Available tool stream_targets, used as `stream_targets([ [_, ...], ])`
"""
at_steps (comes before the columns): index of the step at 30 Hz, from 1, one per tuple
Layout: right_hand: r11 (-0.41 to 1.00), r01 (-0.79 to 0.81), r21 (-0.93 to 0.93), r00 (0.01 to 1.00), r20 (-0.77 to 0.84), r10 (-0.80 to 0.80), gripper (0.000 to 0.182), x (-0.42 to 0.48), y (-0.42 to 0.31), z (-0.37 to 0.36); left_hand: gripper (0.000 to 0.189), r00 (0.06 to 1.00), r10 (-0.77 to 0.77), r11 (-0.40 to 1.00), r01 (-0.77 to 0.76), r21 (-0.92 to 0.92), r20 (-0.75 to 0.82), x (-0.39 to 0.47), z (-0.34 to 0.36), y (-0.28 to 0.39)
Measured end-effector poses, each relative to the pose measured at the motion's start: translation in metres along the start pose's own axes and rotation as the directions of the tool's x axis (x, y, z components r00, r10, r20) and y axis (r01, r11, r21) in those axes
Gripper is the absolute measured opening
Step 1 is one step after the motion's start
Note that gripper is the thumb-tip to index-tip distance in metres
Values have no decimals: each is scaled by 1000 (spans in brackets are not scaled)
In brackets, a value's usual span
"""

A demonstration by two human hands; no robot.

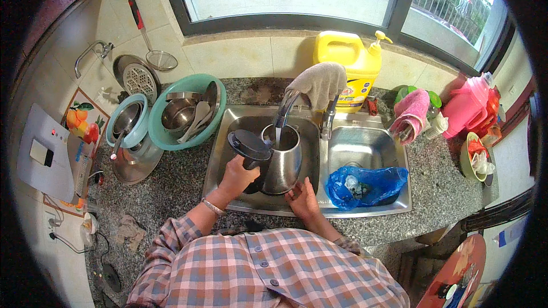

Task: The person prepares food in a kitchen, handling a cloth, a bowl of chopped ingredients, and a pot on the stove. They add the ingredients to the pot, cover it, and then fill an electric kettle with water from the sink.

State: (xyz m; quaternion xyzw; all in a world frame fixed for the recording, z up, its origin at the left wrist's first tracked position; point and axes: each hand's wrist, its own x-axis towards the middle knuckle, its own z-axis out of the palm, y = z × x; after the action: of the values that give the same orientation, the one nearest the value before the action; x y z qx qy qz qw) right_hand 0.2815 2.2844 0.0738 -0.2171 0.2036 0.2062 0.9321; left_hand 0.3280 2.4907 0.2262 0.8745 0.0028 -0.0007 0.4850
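A stainless steel electric kettle (283,169) with its black lid (249,143) raised is tilted in the left basin (233,126) of the sink. My left hand (239,176) grips its black handle. Fingers of my right hand (303,199) are under the lower right edge of its base, supporting it. Water (278,136) runs from the chrome faucet (282,111) into the kettle's mouth. Over the faucet's neck hangs a grey cloth (321,83). How full the kettle is cannot be seen.
A blue plastic bag (368,186) lies in the right basin (364,143). Left of the sink stand a green basin (156,124) of metal bowls and a smaller blue basin (142,134). Behind are a yellow pump jug (346,57), a pink towel (411,117) and a pink jug (466,105).
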Motion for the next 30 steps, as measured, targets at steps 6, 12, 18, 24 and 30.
stream_targets([
  [6,1000,-19,3,1000,-4,19,65,4,0,-7,33,999,44,999,-44,5,-14,2,3,-11],
  [12,1000,-3,24,999,36,2,62,6,1,-7,32,999,44,999,-44,23,-19,3,3,-12],
  [18,1000,-16,6,1000,10,16,62,5,-1,-7,33,1000,25,1000,-25,8,-1,2,2,-12],
  [24,1000,-8,9,1000,17,8,64,0,-2,1,32,1000,25,1000,-26,11,4,1,0,-11],
  [30,1000,-1,5,1000,-1,1,66,0,-3,3,31,996,-57,998,58,-10,66,0,-4,-2],
])
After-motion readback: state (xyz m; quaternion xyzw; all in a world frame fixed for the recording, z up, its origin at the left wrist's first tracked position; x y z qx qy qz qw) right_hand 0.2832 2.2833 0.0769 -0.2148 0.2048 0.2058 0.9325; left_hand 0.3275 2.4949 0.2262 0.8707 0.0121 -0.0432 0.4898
